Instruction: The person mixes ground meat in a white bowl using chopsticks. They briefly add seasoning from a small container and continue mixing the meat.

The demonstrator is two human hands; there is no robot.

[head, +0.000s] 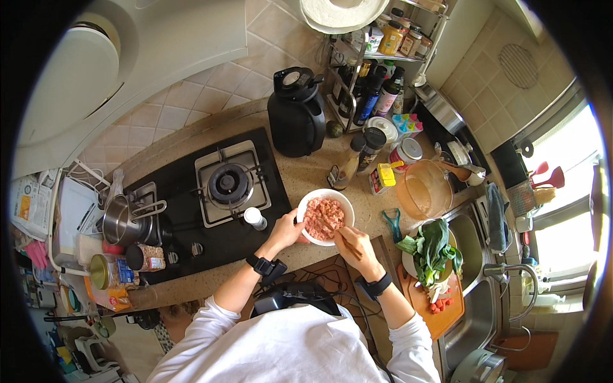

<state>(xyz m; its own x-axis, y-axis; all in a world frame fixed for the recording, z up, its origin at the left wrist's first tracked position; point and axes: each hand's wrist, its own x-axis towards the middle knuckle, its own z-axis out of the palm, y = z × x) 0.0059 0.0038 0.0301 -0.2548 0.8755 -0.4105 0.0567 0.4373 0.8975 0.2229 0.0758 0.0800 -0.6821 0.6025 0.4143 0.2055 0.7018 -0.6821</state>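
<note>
A white bowl [350, 210] of raw minced meat [322, 215] is at the counter's front edge. My left hand [287, 230] grips the bowl's left rim. My right hand [353, 249] is closed around wooden chopsticks [330, 226], whose tips are in the meat. Just left of the bowl, a small white-capped shaker [255, 219] stands at the hob's edge. A teal peeler [393, 225] lies to the right. Behind the bowl are a sauce bottle [348, 165] and a yellow-lidded container [383, 178].
Gas hob [182, 191] with a steel saucepan [119, 222] on the left. Black thermal jug [298, 119] behind. At right: amber bowl [421, 191], leafy greens [431, 249], orange cutting board [443, 318] with carrot pieces, and a steel sink [471, 313]. Cables hang below the counter's edge.
</note>
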